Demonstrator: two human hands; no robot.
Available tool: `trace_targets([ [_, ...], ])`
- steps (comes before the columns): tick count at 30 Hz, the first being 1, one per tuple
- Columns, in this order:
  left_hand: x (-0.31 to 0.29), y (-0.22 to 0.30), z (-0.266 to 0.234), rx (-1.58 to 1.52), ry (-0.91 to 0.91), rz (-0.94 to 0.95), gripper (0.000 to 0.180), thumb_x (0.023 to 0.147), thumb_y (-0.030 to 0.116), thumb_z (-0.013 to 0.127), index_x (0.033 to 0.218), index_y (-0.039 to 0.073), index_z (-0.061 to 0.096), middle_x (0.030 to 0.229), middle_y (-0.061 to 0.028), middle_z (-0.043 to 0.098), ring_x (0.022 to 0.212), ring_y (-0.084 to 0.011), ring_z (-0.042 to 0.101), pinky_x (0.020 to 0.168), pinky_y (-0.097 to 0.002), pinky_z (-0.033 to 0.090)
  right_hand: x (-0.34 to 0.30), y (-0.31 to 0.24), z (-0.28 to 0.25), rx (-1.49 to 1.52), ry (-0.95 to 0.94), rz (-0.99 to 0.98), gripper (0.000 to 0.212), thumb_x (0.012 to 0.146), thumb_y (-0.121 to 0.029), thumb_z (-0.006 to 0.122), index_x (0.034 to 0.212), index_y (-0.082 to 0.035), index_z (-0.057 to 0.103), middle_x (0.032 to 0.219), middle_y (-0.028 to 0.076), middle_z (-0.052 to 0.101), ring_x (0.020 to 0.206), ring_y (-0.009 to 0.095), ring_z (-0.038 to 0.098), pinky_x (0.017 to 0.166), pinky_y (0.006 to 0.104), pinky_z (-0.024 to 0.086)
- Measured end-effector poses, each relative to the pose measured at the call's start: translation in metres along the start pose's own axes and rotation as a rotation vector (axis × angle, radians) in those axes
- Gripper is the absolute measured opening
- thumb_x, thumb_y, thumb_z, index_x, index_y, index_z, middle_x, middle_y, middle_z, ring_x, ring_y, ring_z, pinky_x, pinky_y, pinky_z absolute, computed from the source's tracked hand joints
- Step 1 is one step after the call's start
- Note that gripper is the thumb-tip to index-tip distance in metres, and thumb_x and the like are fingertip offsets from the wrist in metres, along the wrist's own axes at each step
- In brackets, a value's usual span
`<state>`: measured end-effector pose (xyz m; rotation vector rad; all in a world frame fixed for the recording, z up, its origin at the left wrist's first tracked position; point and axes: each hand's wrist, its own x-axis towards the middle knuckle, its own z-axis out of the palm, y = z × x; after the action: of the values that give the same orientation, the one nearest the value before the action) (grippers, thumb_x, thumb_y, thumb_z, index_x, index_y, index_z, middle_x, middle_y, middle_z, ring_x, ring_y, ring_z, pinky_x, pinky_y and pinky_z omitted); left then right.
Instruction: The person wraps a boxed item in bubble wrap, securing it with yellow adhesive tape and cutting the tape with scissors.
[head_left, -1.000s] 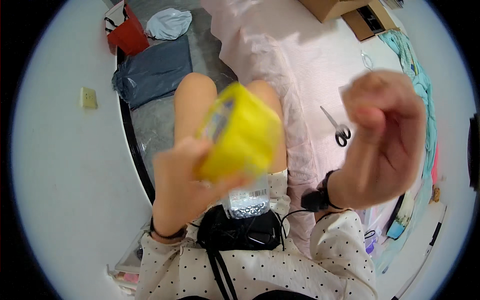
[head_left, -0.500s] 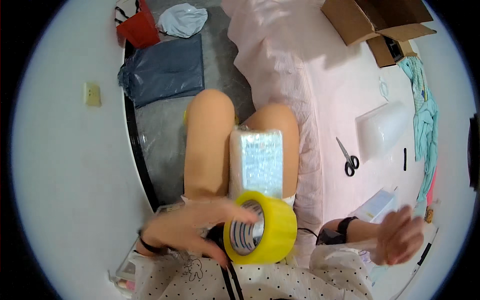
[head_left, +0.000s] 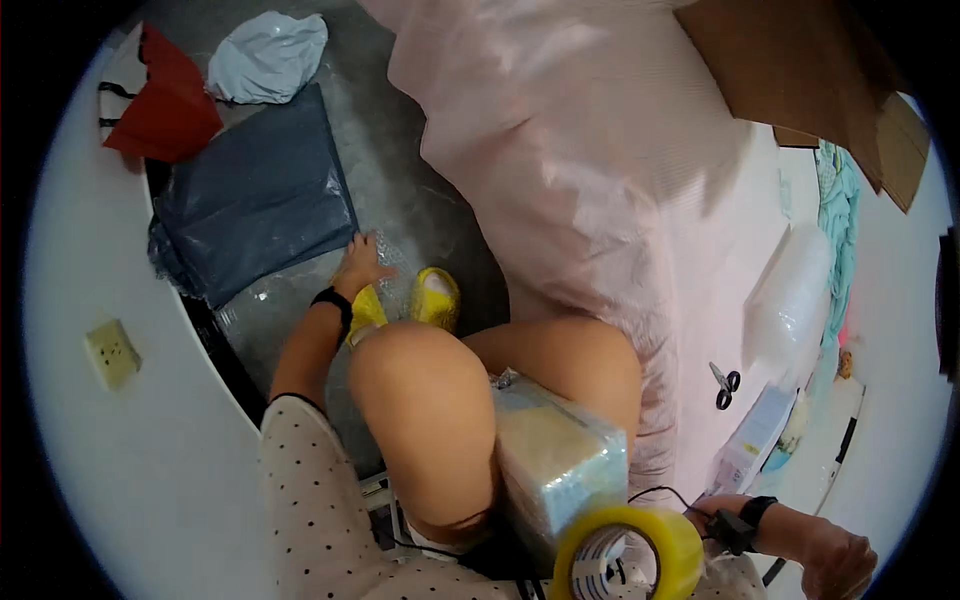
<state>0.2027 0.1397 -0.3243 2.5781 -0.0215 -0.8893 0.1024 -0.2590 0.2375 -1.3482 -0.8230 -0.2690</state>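
Observation:
My left hand (head_left: 362,268) reaches down to the floor with its fingers spread, at the near corner of a folded dark grey plastic bag (head_left: 260,195). A bit of clear bubble wrap (head_left: 398,258) lies by the fingertips. My right hand (head_left: 840,562) is curled closed at the lower right; what it holds, if anything, does not show. Between my thighs rests a box-shaped package (head_left: 560,450) in clear wrap. A wide roll of yellow packing tape (head_left: 683,552) is at its near end, in front of my body, with neither hand around it.
The pink-covered bed (head_left: 600,180) runs along my right, with black-handled scissors (head_left: 725,385), a roll of translucent wrap (head_left: 792,300) and an open cardboard box (head_left: 780,70). On the floor ahead are a red bag (head_left: 165,100) and a white plastic bag (head_left: 268,58). A wall rises at left.
My left hand has left the tape roll and stretched forward to the floor. The tape roll and package appear lower and further right as the view swings left. My right hand sits lower.

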Motion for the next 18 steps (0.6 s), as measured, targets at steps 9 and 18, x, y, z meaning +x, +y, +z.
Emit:
trace_targets([
  [9, 0.034, 0.004, 0.023, -0.097, 0.363, -0.462, 0.07, 0.071, 0.019, 0.074, 0.129, 0.0, 0.04, 0.122, -0.017, 0.039, 0.108, -0.0324, 0.041, 0.091, -0.0403, 0.035, 0.018, 0.015, 0.023, -0.087, -0.024, 0.085, 0.018, 0.07, -0.006, 0.076, 0.072, -0.008, 0.058, 0.076, 0.003, 0.047, 0.069, 0.016, 0.043, 0.057, 0.0267, 0.034],
  [18, 0.028, -0.021, 0.025, -0.044, 0.253, -0.378, 0.032, 0.08, 0.007, 0.057, 0.111, 0.0, 0.054, 0.104, -0.0214, 0.06, 0.096, -0.0395, 0.057, 0.083, -0.0415, 0.041, 0.028, 0.012, 0.032, -0.084, -0.108, 0.104, 0.016, 0.071, -0.004, 0.072, 0.073, -0.007, 0.056, 0.073, 0.003, 0.047, 0.064, 0.016, 0.043, 0.054, 0.027, 0.033],
])
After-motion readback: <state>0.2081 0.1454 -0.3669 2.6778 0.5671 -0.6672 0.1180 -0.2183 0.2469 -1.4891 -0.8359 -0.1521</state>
